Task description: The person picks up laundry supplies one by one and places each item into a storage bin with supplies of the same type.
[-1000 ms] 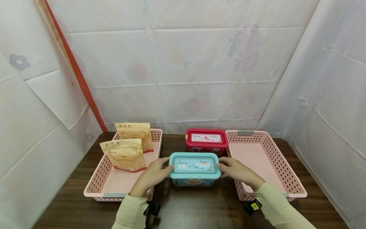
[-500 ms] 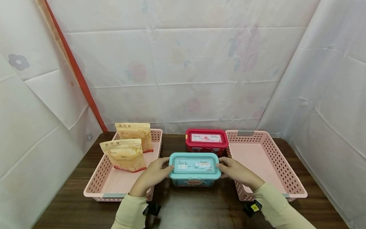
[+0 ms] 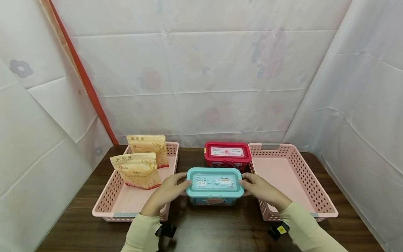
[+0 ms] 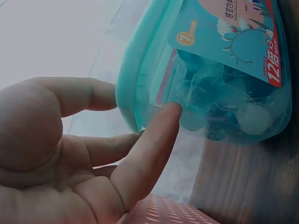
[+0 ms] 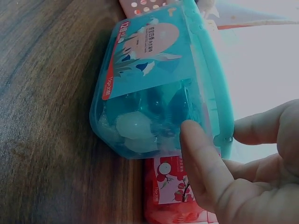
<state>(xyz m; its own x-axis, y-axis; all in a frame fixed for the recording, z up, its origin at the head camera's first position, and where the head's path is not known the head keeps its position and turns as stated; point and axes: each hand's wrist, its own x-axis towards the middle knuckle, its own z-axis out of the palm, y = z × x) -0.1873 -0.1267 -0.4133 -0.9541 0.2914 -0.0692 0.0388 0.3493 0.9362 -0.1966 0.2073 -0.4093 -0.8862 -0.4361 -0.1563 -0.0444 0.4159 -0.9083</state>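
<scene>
A teal lidded tub of laundry pods [image 3: 214, 185] stands at the middle of the dark wooden table. At its left end my left hand [image 3: 170, 190] holds it, with the thumb at the lid's edge and fingers lower down the end wall. My right hand [image 3: 259, 187] grips the opposite end in much the same way. Through the clear wall in the left wrist view, pale and blue pods [image 4: 252, 116] show. On the wood in the right wrist view, the tub's base [image 5: 110, 140] rests. Some fingertips are hidden behind the tub in the head view.
Directly behind stands a red lidded tub [image 3: 228, 154]. A pink basket [image 3: 108, 196] on the left holds two yellow pouches, the front pouch [image 3: 138, 171] and the rear pouch [image 3: 160, 145]. Another pink basket [image 3: 315, 182] is on the right. Patterned white sheeting [image 3: 201, 70] surrounds the table.
The teal tub has shifted very slightly to the right, and my left wrist slightly to the left. Both hands stay at its ends.
</scene>
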